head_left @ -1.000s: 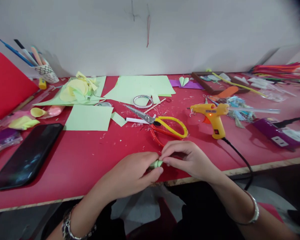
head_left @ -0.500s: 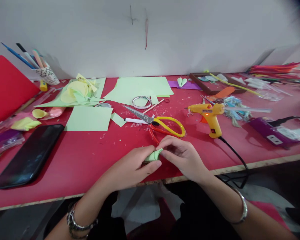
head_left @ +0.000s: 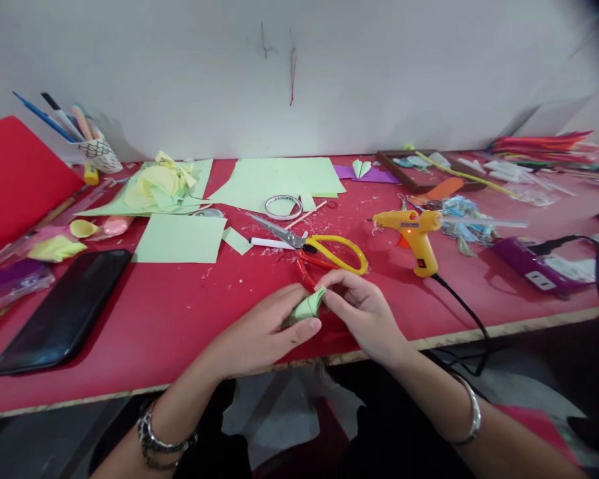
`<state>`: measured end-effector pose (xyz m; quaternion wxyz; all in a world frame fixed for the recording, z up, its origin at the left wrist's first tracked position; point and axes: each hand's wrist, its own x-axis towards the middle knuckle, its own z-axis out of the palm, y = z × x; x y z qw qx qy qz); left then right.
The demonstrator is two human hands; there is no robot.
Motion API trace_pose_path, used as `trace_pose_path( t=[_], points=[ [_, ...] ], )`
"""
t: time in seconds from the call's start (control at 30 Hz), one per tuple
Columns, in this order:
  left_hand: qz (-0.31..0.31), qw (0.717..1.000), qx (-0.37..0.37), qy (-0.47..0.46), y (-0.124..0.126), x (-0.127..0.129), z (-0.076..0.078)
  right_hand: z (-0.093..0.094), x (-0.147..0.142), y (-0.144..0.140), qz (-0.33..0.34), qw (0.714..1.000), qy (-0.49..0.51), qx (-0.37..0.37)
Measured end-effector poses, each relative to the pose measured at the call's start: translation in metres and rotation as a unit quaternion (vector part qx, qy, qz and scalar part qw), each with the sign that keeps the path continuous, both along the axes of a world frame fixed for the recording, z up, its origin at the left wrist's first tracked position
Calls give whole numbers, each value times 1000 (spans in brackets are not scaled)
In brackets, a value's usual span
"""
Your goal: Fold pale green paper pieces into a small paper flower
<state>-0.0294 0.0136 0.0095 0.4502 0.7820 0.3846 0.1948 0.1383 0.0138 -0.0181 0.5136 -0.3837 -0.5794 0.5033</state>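
Both hands meet low over the red table (head_left: 170, 313), close to its front edge. My left hand (head_left: 259, 336) cups a small folded piece of light green paper (head_left: 305, 308) between thumb and fingers. My right hand (head_left: 363, 311) pinches the same piece at its upper right tip. Most of the paper is hidden inside the fingers. Just behind the hands lie yellow-and-red handled scissors (head_left: 324, 253) across a white marker (head_left: 269, 243).
An orange glue gun (head_left: 414, 233) with a black cord stands right of the scissors, a purple power strip (head_left: 539, 266) beyond it. A black phone (head_left: 62, 309) lies at left. Green paper sheets (head_left: 180, 238), a tape ring (head_left: 283, 206) and a pen cup (head_left: 97, 152) sit further back.
The hands have shifted slightly up and away from the table edge. The green paper has turned from a rolled end into a pointed fold sticking up between the fingers.
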Motion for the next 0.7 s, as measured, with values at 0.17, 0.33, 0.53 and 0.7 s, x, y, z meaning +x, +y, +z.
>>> trace_pose_path(
  t=[0.17,0.33,0.53,0.7],
  points=[
    [39,997,64,36,5,0,-3,-5,-1,1,-18,1000,9,-3],
    [74,994,80,-12,9,1,-6,-5,-5,1,40,999,-8,14],
    [77,987,129,-53,11,0,-7,-8,-8,0,21,997,-61,47],
    [113,983,115,-88,11,1,-12,-6,-12,-2,-27,992,-91,85]
  ],
)
